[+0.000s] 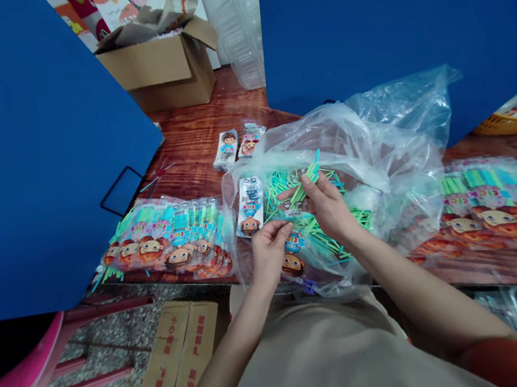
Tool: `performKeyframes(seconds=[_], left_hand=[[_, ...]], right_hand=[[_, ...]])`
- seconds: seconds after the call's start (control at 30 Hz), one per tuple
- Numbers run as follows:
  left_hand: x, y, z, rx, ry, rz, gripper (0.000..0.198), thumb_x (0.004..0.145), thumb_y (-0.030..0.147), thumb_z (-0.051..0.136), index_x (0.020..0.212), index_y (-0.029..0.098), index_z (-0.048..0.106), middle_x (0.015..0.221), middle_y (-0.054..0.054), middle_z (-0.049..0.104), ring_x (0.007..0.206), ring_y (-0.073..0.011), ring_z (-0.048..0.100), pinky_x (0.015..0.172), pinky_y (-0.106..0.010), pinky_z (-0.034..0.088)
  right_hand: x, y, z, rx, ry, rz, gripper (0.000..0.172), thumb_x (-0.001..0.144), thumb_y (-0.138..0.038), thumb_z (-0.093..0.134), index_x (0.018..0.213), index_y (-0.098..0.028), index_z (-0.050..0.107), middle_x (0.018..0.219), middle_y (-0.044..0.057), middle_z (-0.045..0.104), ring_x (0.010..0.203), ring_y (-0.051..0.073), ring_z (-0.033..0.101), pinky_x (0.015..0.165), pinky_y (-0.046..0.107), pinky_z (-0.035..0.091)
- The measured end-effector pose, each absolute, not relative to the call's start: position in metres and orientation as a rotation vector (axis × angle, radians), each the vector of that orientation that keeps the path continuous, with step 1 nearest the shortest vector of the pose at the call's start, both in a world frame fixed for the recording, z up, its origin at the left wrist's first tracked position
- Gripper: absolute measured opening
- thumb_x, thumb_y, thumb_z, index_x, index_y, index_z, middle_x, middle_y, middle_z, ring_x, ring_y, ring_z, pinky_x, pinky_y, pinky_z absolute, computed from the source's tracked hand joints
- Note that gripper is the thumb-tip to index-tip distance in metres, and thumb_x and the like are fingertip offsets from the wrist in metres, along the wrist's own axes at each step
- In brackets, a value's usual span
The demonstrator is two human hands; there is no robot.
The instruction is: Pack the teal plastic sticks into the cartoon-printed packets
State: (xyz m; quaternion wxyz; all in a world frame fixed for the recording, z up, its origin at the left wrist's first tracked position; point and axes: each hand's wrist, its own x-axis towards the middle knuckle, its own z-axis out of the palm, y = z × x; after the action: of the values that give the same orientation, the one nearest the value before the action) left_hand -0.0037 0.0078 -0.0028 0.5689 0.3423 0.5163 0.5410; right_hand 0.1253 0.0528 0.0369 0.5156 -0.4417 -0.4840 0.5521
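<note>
My right hand (330,204) is closed around a small bunch of green and blue plastic sticks (305,191), held over a large clear plastic bag (350,122). My left hand (268,251) is pinched at the edge of a small printed packet (294,263) with a cartoon face, just below the right hand. Loose green and blue sticks (327,235) lie in a pile inside the open bag, under and around both hands. A stack of flat printed packets (249,205) rests beside the pile on the left.
Filled packets (180,233) lie in rows at the left; more filled packets (489,208) lie at the right. Two small packet stacks (226,149) sit behind the bag. An open cardboard box (158,65) stands at the back. Blue panels (26,140) flank the wooden table (188,126).
</note>
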Motion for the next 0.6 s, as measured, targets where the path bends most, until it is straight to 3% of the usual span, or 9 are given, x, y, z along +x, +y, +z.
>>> performKeyframes(seconds=[0.2, 0.6], left_hand=[[-0.0046, 0.0085, -0.0076, 0.866, 1.223, 1.302, 0.016, 0.068, 0.031, 0.079, 0.073, 0.017, 0.074, 0.069, 0.0, 0.069, 0.065, -0.0124, 0.057, 0.067, -0.025, 0.045], [-0.0038, 0.0083, -0.0088, 0.858, 1.239, 1.304, 0.018, 0.068, 0.032, 0.079, 0.073, 0.016, 0.074, 0.066, 0.0, 0.068, 0.063, -0.0118, 0.056, 0.065, -0.024, 0.044]], right_hand=[[0.1216, 0.0485, 0.0421, -0.988, -1.069, 1.488, 0.041, 0.081, -0.061, 0.067, 0.095, -0.029, 0.047, 0.097, 0.004, 0.078, 0.093, 0.028, 0.074, 0.067, 0.038, 0.058], [0.1201, 0.0518, 0.037, -1.012, -0.97, 1.403, 0.039, 0.084, -0.062, 0.062, 0.097, -0.029, 0.047, 0.093, 0.005, 0.078, 0.09, 0.028, 0.075, 0.07, 0.041, 0.059]])
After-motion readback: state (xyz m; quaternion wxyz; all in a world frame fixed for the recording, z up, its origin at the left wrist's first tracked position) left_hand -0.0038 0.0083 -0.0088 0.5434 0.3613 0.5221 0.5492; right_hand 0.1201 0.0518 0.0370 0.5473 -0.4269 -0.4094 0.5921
